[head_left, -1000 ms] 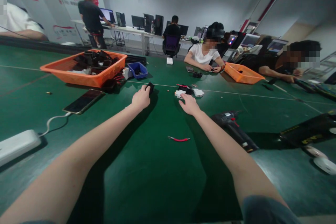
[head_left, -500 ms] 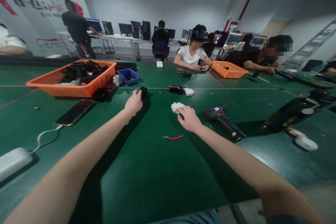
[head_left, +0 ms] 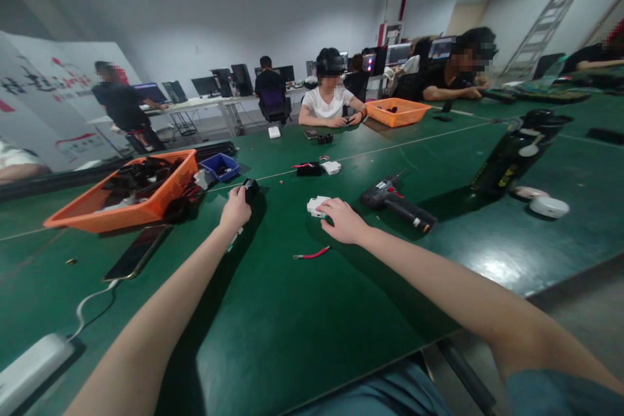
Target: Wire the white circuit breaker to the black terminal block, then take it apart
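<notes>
My left hand (head_left: 236, 210) is closed around a small black block (head_left: 251, 190), its fingers wrapped over the near side. Under the left wrist, a pale, partly hidden piece (head_left: 234, 240) lies on the table. My right hand (head_left: 344, 221) has its fingertips and thumb on a white block (head_left: 317, 204) shaped like a small circuit breaker, which rests on the table. Just below that hand lies a short red cable (head_left: 312, 253) with a metal ring lug at its left end. A cordless drill (head_left: 397, 203) lies to the right of my right hand.
Beyond my hands sit a black block with a red wire (head_left: 308, 169) and another white block (head_left: 332, 168). Left are an orange basket (head_left: 121, 216), blue bin (head_left: 220, 167) and charging phone (head_left: 138, 252). A black bottle (head_left: 509, 156) stands right; a co-worker (head_left: 327, 101) sits opposite.
My view has turned and tilted, so the scene sits differently in the picture. Both hands keep their places on the same two blocks.
</notes>
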`<state>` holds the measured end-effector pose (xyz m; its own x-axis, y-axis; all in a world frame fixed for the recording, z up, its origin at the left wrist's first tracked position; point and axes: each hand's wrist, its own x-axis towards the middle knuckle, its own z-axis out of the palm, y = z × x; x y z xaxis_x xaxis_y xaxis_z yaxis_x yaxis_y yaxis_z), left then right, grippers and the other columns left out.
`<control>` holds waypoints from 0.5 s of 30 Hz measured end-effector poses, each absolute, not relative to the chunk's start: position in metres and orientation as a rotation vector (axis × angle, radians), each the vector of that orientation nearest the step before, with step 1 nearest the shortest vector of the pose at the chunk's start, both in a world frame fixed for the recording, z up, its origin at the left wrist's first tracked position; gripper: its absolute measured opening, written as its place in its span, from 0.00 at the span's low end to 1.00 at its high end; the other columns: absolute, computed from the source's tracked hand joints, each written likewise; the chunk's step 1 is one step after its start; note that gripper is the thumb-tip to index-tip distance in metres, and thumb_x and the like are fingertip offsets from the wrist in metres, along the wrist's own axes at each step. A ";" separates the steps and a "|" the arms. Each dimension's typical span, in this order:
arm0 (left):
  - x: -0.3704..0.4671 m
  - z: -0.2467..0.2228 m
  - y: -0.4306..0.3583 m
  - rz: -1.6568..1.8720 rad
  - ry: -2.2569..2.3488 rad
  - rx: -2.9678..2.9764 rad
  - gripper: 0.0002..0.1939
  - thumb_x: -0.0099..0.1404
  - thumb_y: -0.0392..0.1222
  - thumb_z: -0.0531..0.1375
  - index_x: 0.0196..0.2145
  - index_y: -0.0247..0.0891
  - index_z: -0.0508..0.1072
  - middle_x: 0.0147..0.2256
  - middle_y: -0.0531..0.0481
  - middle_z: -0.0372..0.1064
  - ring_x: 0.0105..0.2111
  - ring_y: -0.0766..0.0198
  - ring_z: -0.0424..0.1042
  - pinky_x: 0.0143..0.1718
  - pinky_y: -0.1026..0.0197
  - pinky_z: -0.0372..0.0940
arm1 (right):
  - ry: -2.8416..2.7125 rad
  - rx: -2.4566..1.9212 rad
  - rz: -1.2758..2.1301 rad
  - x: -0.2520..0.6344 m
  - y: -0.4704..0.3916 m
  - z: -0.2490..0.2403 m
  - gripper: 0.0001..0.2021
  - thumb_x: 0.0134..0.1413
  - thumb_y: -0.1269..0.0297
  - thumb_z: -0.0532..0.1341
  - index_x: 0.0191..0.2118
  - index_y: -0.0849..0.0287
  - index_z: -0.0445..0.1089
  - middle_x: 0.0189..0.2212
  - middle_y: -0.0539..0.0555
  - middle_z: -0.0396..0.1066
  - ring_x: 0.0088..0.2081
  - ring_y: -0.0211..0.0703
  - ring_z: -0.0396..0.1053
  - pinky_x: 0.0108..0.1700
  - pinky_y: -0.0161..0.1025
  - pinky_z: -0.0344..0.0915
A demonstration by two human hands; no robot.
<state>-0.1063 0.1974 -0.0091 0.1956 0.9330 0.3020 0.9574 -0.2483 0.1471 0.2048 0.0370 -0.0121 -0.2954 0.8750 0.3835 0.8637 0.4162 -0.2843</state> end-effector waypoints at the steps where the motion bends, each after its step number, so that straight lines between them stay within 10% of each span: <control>1: -0.106 -0.009 0.198 -0.510 -1.877 -2.371 0.33 0.62 0.33 0.51 0.66 0.35 0.55 0.65 0.34 0.51 0.53 0.47 0.71 0.52 0.50 0.70 | -2.195 -1.467 0.033 0.205 0.037 -0.012 0.17 0.60 0.66 0.57 0.54 0.57 0.68 0.54 0.59 0.68 0.55 0.53 0.60 0.56 0.51 0.59; 15: -0.105 -0.011 0.199 -0.517 -1.882 -2.367 0.34 0.62 0.32 0.52 0.66 0.37 0.56 0.65 0.35 0.51 0.54 0.47 0.70 0.53 0.50 0.69 | -2.198 -1.444 0.054 0.207 0.038 -0.015 0.18 0.60 0.66 0.57 0.55 0.57 0.69 0.54 0.60 0.67 0.54 0.54 0.60 0.55 0.53 0.61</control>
<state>-0.1051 0.1989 -0.0114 0.1913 0.9329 0.3052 0.9578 -0.2454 0.1498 0.2074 0.0384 -0.0150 -0.3079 0.8690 0.3874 0.8487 0.4348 -0.3009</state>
